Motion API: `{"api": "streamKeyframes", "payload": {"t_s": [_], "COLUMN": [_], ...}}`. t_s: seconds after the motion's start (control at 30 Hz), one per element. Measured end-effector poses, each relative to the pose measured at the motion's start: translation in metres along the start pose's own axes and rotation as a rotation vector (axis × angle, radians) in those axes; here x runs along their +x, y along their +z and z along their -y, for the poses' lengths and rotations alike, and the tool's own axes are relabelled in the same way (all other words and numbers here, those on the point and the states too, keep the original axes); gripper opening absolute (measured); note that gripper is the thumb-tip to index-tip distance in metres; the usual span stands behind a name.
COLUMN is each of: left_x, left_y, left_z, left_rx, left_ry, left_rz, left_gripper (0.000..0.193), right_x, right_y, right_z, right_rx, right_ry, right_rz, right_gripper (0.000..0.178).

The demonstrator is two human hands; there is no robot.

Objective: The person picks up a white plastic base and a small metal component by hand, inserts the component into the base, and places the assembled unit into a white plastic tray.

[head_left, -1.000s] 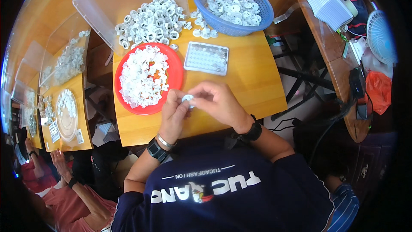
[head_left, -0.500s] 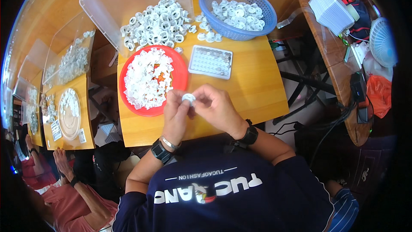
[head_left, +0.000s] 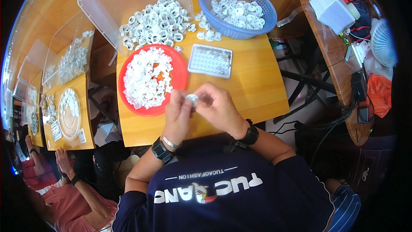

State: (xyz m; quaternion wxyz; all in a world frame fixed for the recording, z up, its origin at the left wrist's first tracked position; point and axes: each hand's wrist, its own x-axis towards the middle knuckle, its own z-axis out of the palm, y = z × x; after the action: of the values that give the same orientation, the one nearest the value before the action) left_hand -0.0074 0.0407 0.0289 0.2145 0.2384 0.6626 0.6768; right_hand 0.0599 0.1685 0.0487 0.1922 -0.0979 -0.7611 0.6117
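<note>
On the counter (head_left: 253,88), largest item: wooden, yellowish; a dropped part could roll off its near edge.

Red plate (head_left: 182,71): round, heaped with small white pieces (head_left: 146,79); a bump from the left hand, close by its rim, might spill some.

Left hand (head_left: 178,108) and right hand (head_left: 218,107): each grip narrow, fingertips pinching one white disc; uneven pressure or a slipping thumb could flip it loose.

White disc (head_left: 192,97): one, held between both hands above the counter, right of the plate; small, round, pale, apparently smooth; edges partly covered by fingers, underside hidden, finer detail too small to tell.
</note>
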Motion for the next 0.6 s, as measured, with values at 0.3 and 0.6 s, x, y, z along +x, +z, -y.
{"api": "streamKeyframes", "payload": {"t_s": [0.3,0.6], "left_x": [0.002,0.002], "left_y": [0.001,-0.009], "left_z": [0.001,0.014], "left_rx": [0.116,0.117], "left_ry": [0.099,0.052], "left_rz": [0.007,-0.022], "left_gripper": [0.003,0.006], "right_x": [0.003,0.003], "right_y": [-0.001,0.002], "right_z": [0.003,0.000], "right_rx": [-0.059,-0.068], "right_ry": [-0.113,-0.009], "right_rz": [-0.047,0.080], "right_gripper": [0.008,0.014]}}
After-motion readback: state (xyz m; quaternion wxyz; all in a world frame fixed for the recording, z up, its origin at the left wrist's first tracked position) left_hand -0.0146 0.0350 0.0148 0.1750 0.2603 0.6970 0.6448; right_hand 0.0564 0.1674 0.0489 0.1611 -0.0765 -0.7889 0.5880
